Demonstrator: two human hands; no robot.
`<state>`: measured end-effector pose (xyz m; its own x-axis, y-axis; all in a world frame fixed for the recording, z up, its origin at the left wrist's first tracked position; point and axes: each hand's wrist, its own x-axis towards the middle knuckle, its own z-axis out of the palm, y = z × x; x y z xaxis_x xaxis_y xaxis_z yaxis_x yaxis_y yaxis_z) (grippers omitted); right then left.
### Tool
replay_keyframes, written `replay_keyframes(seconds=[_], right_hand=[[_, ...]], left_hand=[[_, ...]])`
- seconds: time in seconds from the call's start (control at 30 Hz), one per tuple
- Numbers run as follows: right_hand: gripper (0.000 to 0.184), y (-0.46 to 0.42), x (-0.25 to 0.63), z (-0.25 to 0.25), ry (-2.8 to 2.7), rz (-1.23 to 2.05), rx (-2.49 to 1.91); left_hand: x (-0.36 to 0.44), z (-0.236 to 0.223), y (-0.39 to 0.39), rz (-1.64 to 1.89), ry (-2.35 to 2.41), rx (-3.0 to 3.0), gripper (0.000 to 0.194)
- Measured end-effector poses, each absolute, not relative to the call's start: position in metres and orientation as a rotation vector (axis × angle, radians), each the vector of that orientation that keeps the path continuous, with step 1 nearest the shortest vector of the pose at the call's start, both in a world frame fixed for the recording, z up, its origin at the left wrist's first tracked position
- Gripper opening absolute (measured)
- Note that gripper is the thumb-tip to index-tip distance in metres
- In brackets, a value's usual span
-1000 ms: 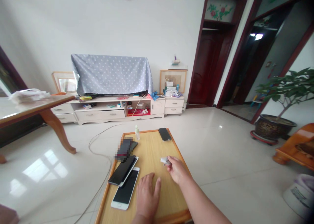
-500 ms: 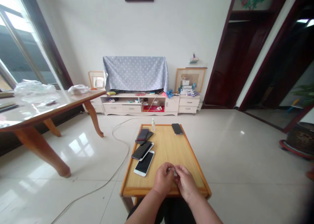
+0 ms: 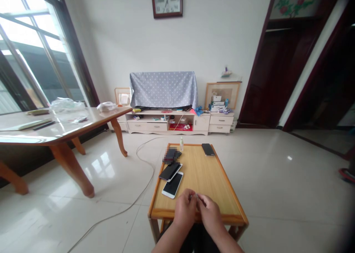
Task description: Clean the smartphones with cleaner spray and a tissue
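My left hand (image 3: 185, 208) and my right hand (image 3: 208, 208) meet over the near edge of a low wooden table (image 3: 203, 175). Both have their fingers closed, tips together, around a small pale item (image 3: 196, 196) that is mostly hidden and too small to name. To the left of my hands lies a white phone with a dark screen (image 3: 172, 185). Black and white phones (image 3: 169, 171) overlap its far end. Beyond them is a dark, pixelated thing (image 3: 171, 155). A small clear bottle (image 3: 181, 144) stands at the far edge, and another dark phone (image 3: 208, 149) lies at the far right corner.
A larger table (image 3: 83, 126) with plastic bags (image 3: 66, 104) stands on the left. A thin cable (image 3: 152, 171) runs across the tiled floor beside the low table. Against the wall is a white cabinet (image 3: 146, 126) under a cloth-covered shape (image 3: 163, 89).
The view has tilted up and turned left, so the room sits lower and further right in it. My hands stay together at the table's near edge, fingers still closed.
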<state>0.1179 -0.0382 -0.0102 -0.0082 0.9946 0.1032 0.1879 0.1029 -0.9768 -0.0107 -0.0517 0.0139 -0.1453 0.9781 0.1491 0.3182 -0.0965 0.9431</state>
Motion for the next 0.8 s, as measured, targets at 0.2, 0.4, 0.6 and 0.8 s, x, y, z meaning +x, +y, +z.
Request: replay_keyframes(seconds=[0.2,0.4,0.6,0.8], right_hand=[[0.041,-0.029,0.112,-0.005,-1.369,1.036,-1.280],[0.048,-0.010,0.111,-0.018,-1.217,1.030,-1.335],[0.050,0.018,0.107,-0.019,-1.184,0.983,-1.320],[0.052,0.043,0.102,-0.028,-1.140,0.985,-1.330]], left_hand=[[-0.026,0.018,-0.051,1.229,1.573,1.589,0.029],[-0.062,0.015,-0.023,1.230,1.830,1.660,0.031],[-0.097,0.020,0.042,1.142,2.134,1.718,0.034],[-0.126,0.023,0.126,0.904,2.443,1.572,0.049]])
